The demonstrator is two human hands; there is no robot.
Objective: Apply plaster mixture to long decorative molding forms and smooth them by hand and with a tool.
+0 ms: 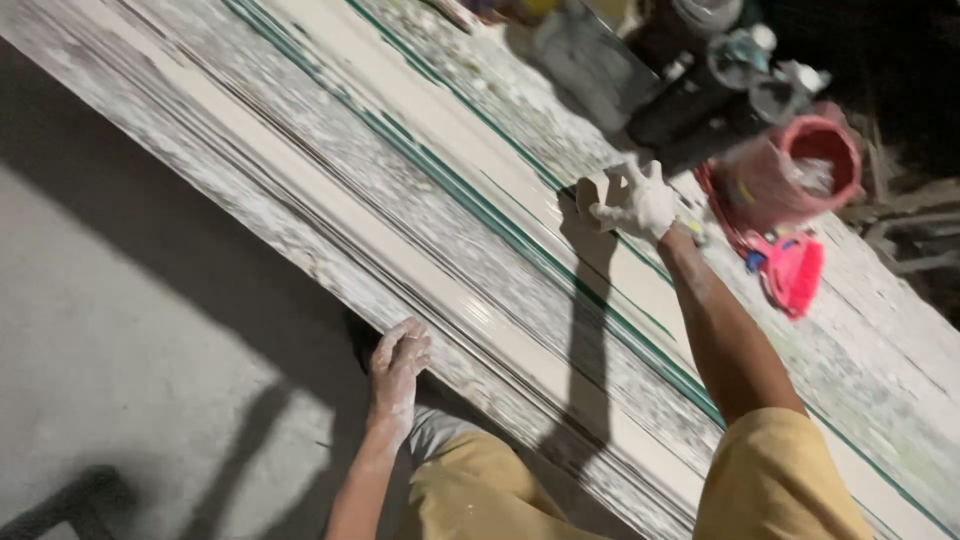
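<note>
Right hand, plaster-coated, fingers spread wide, presses a small scraper-like tool onto the wet moulding strip along the worktop; left hand, loosely curled and empty, grips the worktop edge; uneven pressure could gouge the profile; the nearby red bucket risks tipping.

Long plaster-spattered bench, ridged lengthwise with green stripes. Resting on it: a red bucket, a pink brush, a red cord, dark cylindrical containers.
</note>
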